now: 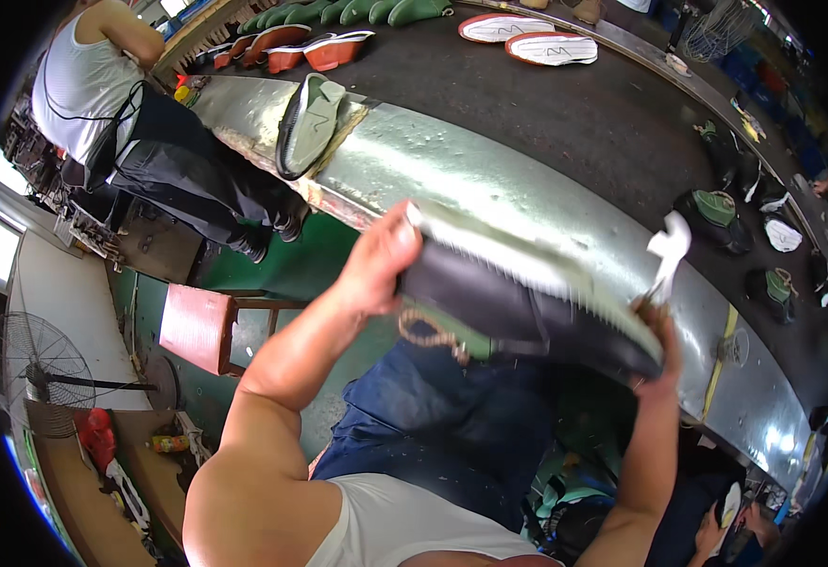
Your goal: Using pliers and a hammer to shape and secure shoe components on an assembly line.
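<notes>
A black shoe (499, 298) with a green lining, a beaded-looking cord loop and a pale stitched sole edge is held on its side in front of my lap. My left hand (381, 263) is closed around its heel end. At the toe end, my right hand (657, 350) grips the shoe. A thin piece with a white, blurred tip (669, 248) rises beside my right fingers; its kind and how it is held cannot be made out. Ahead of my left hand, another shoe (312, 125) with a grey-green sole leans on the metal ledge (452, 156).
Beyond the ledge, the dark work surface (527, 113) bears white soles (554, 49), reddish-brown pieces (333, 49), green pieces (367, 11) and black-green shoes (716, 210). A person (93, 85) stands at left, near a pink-topped stool (196, 326) and a fan (41, 373). Another person's hand (711, 534) is at lower right.
</notes>
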A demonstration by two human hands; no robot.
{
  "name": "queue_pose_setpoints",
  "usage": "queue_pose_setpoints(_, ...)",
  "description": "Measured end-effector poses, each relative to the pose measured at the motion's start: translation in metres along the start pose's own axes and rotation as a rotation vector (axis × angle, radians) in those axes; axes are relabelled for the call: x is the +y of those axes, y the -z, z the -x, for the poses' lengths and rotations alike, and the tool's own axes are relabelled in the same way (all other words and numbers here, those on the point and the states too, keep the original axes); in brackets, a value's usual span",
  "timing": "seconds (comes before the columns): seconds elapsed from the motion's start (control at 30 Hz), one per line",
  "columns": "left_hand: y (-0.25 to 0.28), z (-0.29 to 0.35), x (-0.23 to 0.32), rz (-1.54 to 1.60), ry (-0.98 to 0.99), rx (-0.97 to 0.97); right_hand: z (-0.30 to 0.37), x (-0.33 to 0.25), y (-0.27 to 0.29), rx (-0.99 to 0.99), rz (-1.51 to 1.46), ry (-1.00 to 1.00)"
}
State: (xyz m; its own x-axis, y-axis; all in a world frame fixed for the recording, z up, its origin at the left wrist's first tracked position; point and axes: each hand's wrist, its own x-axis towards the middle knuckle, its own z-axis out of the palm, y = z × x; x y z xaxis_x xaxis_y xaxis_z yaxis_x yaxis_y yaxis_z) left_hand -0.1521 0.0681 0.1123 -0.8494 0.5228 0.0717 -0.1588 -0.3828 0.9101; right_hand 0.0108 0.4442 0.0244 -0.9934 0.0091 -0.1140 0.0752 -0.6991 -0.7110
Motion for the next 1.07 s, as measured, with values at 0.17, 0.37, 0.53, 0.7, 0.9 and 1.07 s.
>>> queue_pose_setpoints(0.17, 0.001, 0.048, -0.038, -0.14, 0.153, -0.314, 0.122, 0.113, -0.042, 0.051, -0.069, -0.337)
queue_pose_setpoints(0.37, -0.006, 0.081, -0.112, -0.14, 0.183, -0.25, 0.193, 0.203, -0.091, 0.39, 0.423, -0.096)
queue_pose_setpoints(0.53, -0.037, 0.115, -0.142, -0.136, 0.308, -0.367, 0.216, 0.245, -0.1, 0.414, 0.916, -0.212)
queue_pose_setpoints(0.7, -0.043, 0.137, -0.125, -0.218, 0.201, -0.554, 0.25, 0.211, -0.123, 0.427, 0.959, -0.055)
queue_pose_setpoints(0.9, -0.044, 0.145, -0.119, -0.188, 0.237, -0.591, 0.255, 0.166, -0.16, 0.235, 0.814, -0.216)
queue_pose_setpoints(1.07, -0.051, 0.141, -0.113, -0.253, 0.281, -0.677, 0.238, 0.163, -0.15, 0.173, 0.518, -0.184)
